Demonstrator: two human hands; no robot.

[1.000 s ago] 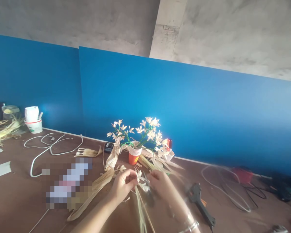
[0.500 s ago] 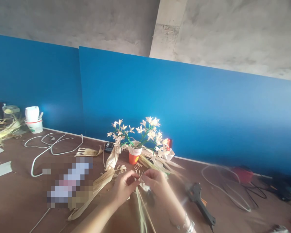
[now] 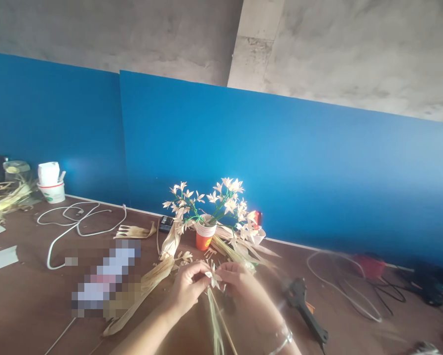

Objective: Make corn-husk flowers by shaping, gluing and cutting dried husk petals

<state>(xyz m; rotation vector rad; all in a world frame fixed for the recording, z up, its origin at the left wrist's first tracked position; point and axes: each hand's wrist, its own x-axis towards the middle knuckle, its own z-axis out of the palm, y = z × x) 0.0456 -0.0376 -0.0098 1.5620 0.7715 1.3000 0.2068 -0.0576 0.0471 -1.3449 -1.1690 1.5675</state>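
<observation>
Between my two hands is a small pale husk flower (image 3: 214, 280) with pointed petals. My left hand (image 3: 187, 290) pinches it from the left with thumb and forefinger. From the other side, the closed fingertips of my right hand (image 3: 239, 280) are on its petals. Just beyond stands an orange and white paper cup (image 3: 203, 239) holding green-stemmed husk flowers (image 3: 229, 203). Dried corn husks (image 3: 155, 278) lie to the left of my hands, and long husk strips (image 3: 216, 320) trail below them. Small husk cuttings (image 3: 184, 257) are scattered near the cup.
A black glue gun (image 3: 306, 311) lies right of my right forearm. White cable (image 3: 77, 226) loops across the brown table (image 3: 44, 296) at left, near a white tub (image 3: 53, 192). A red object (image 3: 370, 266) and dark cords are at far right. A blue partition (image 3: 280, 162) stands behind.
The flower's petals now show more openly between my fingertips. My right hand has shifted slightly and its wrist has turned; my left hand stays almost in place.
</observation>
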